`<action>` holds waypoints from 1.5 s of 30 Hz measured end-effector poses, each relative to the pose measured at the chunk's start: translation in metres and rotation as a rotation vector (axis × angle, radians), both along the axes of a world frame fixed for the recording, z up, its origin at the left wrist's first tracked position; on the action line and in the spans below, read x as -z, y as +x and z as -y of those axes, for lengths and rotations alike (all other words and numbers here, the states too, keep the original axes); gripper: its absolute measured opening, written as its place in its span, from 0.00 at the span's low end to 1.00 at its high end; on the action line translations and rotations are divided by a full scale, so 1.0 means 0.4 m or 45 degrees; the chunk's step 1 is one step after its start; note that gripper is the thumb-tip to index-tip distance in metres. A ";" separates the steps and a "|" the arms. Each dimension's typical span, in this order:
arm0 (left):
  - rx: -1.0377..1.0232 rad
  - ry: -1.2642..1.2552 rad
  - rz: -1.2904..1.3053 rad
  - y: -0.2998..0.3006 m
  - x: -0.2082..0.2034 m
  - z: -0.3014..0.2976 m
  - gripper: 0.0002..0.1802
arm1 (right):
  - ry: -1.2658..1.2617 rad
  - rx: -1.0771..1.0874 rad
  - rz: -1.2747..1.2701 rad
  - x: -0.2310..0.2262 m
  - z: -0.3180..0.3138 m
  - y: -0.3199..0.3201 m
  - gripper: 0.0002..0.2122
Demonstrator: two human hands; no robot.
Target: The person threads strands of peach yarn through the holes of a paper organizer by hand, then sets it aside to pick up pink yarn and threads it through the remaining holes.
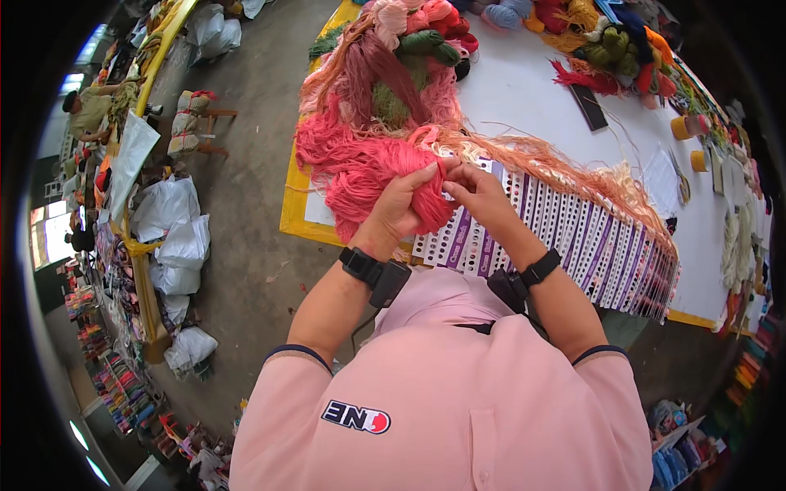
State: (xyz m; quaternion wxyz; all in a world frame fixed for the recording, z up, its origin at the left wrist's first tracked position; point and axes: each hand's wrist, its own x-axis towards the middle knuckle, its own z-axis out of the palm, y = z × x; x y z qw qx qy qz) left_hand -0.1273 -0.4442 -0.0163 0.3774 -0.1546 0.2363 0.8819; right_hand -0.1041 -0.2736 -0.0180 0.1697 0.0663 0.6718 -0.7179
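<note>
My left hand (399,206) grips a bundle of coral-pink yarn (360,168) that lies at the table's near left edge. My right hand (477,195) pinches strands of the same yarn right next to the left hand. Under and to the right of both hands lies a row of white and purple punched cards (573,237), fanned out along the table's near edge, with pale orange yarn strands (565,168) threaded across their tops. Both wrists wear black bands.
The white table (524,90) with a yellow rim holds heaps of pink, green, red and orange yarn (409,49), a dark flat object (588,106) and yellow rolls (686,127). White sacks (176,229) stand on the concrete floor at left. A person (86,110) sits far left.
</note>
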 end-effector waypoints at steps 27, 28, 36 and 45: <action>-0.054 -0.422 -0.383 0.045 -0.051 -0.037 0.24 | -0.186 0.139 0.187 -0.063 -0.035 0.073 0.07; -0.056 -0.423 -0.383 0.045 -0.053 -0.037 0.24 | -0.234 0.162 0.210 -0.061 -0.036 0.073 0.07; -0.066 -0.421 -0.427 0.049 -0.057 -0.030 0.24 | -0.165 0.015 0.175 -0.075 -0.031 0.076 0.05; -0.034 -0.370 -0.417 0.055 -0.058 -0.027 0.24 | -0.419 0.211 0.267 -0.069 -0.031 0.079 0.04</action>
